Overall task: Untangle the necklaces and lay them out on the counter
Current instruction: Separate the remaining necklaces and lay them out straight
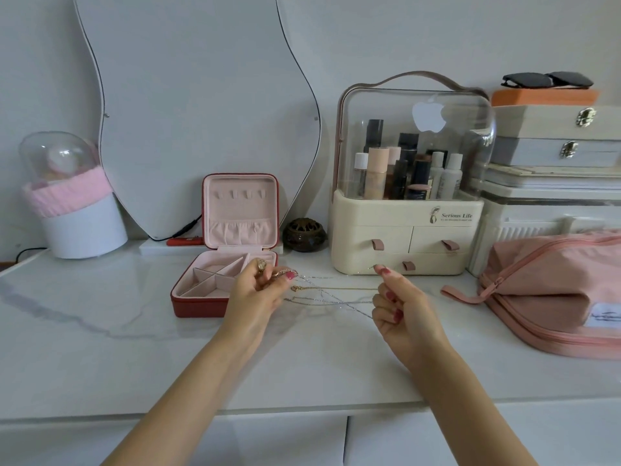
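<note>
Several thin necklaces (331, 294), some silver and some gold, stretch in crossing strands just above the white marbled counter (100, 314), directly in front of the cream cosmetics organizer (406, 230) and between the two hands. The left hand (260, 290), in front of the organizer's left side, pinches a bunched end of the chains between thumb and fingertips, where a small gold clasp and a pinkish-gold cluster show. The right hand (400, 304), in front of the organizer's lower drawer, has its fingers curled and pinches the other end of a chain between thumb and forefinger. The silver strands glint and cross one another near the right hand; a gold strand runs nearly straight between the hands. An open red jewelry box (221, 274) with a pink lining sits left of the organizer, touching the left hand's outline; a pink zip pouch (554, 297) lies to the organizer's right.
</note>
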